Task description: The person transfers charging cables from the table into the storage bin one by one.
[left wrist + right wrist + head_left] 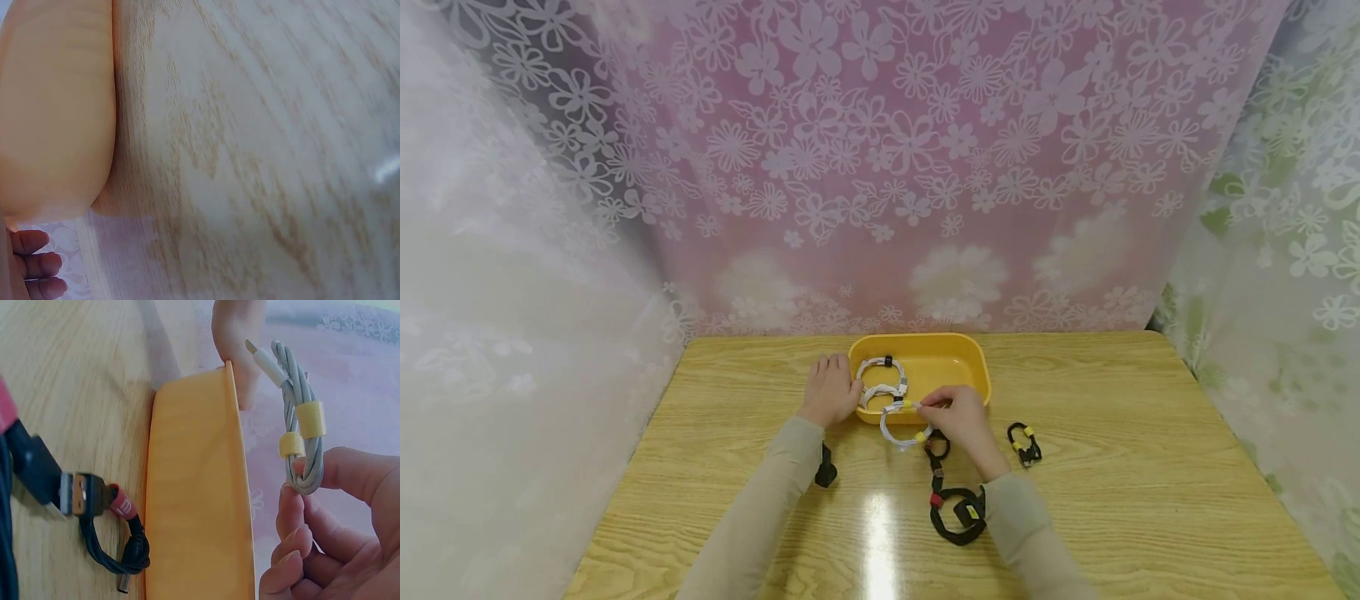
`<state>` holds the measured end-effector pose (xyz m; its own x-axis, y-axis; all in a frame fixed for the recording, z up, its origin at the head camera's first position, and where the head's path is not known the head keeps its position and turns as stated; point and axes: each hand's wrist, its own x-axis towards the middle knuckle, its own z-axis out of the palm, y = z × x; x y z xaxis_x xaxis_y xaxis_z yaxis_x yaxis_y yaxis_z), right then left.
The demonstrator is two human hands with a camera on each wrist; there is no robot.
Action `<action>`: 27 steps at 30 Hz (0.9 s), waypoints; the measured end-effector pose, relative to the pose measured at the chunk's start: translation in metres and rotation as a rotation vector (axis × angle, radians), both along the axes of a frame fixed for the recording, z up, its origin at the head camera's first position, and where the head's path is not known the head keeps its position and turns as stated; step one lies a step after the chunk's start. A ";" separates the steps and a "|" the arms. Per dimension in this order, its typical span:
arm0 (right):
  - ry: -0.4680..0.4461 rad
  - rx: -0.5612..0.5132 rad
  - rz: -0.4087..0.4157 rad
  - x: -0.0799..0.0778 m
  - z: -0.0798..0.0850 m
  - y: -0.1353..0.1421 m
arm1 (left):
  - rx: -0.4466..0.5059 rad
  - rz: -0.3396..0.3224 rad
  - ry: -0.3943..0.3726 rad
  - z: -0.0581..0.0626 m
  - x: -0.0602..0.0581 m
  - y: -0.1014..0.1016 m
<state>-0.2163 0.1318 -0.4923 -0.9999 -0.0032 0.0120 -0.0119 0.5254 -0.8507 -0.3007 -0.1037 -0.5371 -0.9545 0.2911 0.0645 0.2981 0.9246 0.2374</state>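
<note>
My right hand (958, 418) pinches a coiled white cable (291, 390) between thumb and fingertips, above the front rim of a yellow plastic bin (973, 354). Two yellow straps (310, 419) bind this coil, and a metal plug sticks out at its top. Against the bin's left side, my left hand (831, 390) grips the rim, thumb at the edge; several of its fingertips (42, 265) show outside the bin in the left wrist view. More white cable coils (880, 363) with black ties lie in the bin's left part.
Black cables (946, 533) with red straps lie in front of the bin, partly under my right forearm. Farther right is a small black cable (1024, 443) with yellow straps. A black object (825, 468) sits beside my left sleeve. Floral curtains (925, 167) surround the wooden table (1112, 500).
</note>
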 end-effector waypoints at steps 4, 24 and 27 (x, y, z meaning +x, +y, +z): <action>-0.016 -0.024 0.009 -0.007 -0.001 0.006 | 0.011 -0.002 0.011 0.003 0.001 0.001; -0.145 -0.152 -0.060 -0.038 -0.006 0.030 | 0.004 -0.010 0.008 0.007 0.008 -0.001; -0.151 -0.163 -0.071 -0.040 -0.007 0.031 | 0.010 -0.016 0.011 0.007 0.010 -0.002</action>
